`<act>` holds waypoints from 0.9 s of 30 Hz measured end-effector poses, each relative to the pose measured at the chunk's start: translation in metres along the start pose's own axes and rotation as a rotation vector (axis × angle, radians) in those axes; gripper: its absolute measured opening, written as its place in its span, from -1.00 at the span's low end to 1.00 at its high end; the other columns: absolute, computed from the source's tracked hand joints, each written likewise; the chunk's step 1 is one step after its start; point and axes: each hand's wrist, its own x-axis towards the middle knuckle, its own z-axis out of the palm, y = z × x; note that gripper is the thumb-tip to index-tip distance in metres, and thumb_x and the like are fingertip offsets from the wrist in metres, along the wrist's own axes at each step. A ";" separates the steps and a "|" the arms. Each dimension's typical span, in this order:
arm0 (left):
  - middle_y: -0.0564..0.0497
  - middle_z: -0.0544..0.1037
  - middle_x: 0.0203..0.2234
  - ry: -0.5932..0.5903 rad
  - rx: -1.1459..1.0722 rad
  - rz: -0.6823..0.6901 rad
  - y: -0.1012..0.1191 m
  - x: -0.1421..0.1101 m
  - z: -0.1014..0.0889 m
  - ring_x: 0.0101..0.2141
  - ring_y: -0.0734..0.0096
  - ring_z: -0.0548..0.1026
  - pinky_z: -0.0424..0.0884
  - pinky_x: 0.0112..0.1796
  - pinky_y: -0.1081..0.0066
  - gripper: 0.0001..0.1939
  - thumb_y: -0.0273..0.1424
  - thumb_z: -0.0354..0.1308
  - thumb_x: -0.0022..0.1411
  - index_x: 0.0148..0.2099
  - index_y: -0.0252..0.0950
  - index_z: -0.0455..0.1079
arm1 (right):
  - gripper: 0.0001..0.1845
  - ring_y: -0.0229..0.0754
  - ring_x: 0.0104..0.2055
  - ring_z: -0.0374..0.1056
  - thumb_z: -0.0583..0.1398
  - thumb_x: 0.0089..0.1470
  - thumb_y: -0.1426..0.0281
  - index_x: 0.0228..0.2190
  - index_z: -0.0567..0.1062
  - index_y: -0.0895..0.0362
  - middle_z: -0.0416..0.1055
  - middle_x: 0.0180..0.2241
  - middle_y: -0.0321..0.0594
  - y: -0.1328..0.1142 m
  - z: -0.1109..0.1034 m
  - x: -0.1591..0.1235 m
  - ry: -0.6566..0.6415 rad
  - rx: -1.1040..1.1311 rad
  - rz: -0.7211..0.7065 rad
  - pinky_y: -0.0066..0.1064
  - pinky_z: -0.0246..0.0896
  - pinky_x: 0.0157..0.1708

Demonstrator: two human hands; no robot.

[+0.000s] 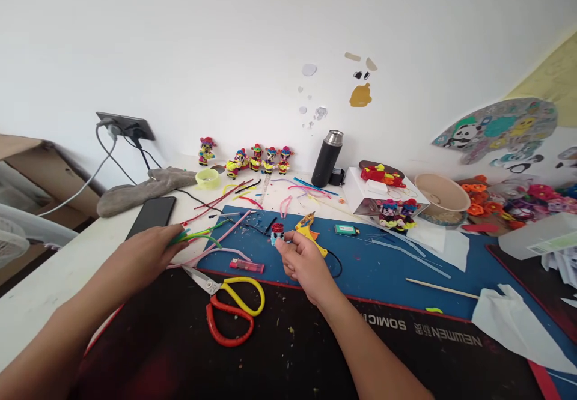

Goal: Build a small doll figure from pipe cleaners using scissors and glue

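Note:
My right hand [300, 262] pinches a small figurine [277, 232] with a red top and a light blue lower part, held above the blue mat. At the left, my left hand [157, 247] is closed around several green and yellow pipe cleaners [198, 235], whose ends stick out to the right. Pink pipe cleaners [225, 232] lie beside and below that hand. Scissors [225, 292] with one red and one yellow handle rest just below, their blades slightly apart. A pink lighter [247, 266] lies between my hands. Behind my right hand is a yellow glue gun [310, 232].
Several finished figurines [270, 160] stand along the wall. A black thermos [327, 158] is behind the mat [360, 268]. To the right are a white box [387, 193], a beige bowl [442, 193], a wooden stick [442, 288] and tissue [514, 322]. A phone [151, 217] lies left.

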 end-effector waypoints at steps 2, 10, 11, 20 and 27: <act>-0.14 0.64 -0.29 -0.004 0.066 0.014 0.003 0.006 -0.005 -0.22 -0.06 0.58 0.38 -0.23 0.26 -0.64 -0.16 -0.05 0.43 -0.06 -0.23 0.50 | -0.45 -0.44 -0.66 -0.21 0.44 -0.04 -0.02 -0.31 0.35 0.08 0.02 -0.63 -0.59 0.000 0.000 0.000 -0.008 -0.004 -0.001 -0.45 -0.35 -0.65; -0.23 0.59 0.00 -0.073 0.051 0.082 -0.021 0.030 0.024 0.07 -0.14 0.52 0.42 0.05 0.12 -0.37 0.09 0.03 0.31 0.14 -0.26 0.49 | -0.38 -0.44 -0.64 -0.23 0.45 -0.09 -0.08 -0.30 0.34 0.08 -0.02 -0.64 -0.61 -0.003 0.000 0.000 -0.010 -0.010 0.019 -0.46 -0.35 -0.64; -0.24 0.57 0.02 -0.084 0.033 0.079 -0.023 0.030 0.028 0.08 -0.15 0.51 0.41 0.08 0.10 -0.32 0.14 0.04 0.28 0.17 -0.26 0.48 | -0.38 -0.44 -0.64 -0.23 0.45 -0.09 -0.08 -0.30 0.34 0.08 -0.02 -0.63 -0.61 -0.002 0.000 0.000 -0.012 -0.015 0.021 -0.46 -0.34 -0.64; -0.20 0.55 -0.07 -0.132 -0.034 0.188 -0.023 0.025 0.034 -0.01 -0.15 0.55 0.48 -0.01 0.10 -0.50 0.13 0.09 0.26 -0.08 -0.14 0.54 | -0.43 -0.43 -0.62 -0.19 0.42 -0.03 -0.06 -0.29 0.37 0.09 0.00 -0.60 -0.58 0.005 -0.002 0.002 -0.028 -0.071 0.009 -0.46 -0.28 -0.64; -0.12 0.60 -0.26 -0.084 -0.082 0.284 -0.016 0.022 0.039 -0.16 -0.03 0.57 0.46 -0.08 0.17 -0.62 -0.01 -0.03 0.31 -0.26 -0.14 0.46 | -0.48 -0.41 -0.63 -0.13 0.40 0.03 -0.04 -0.30 0.38 0.09 0.02 -0.60 -0.56 0.010 -0.004 0.004 -0.028 -0.118 -0.009 -0.46 -0.23 -0.63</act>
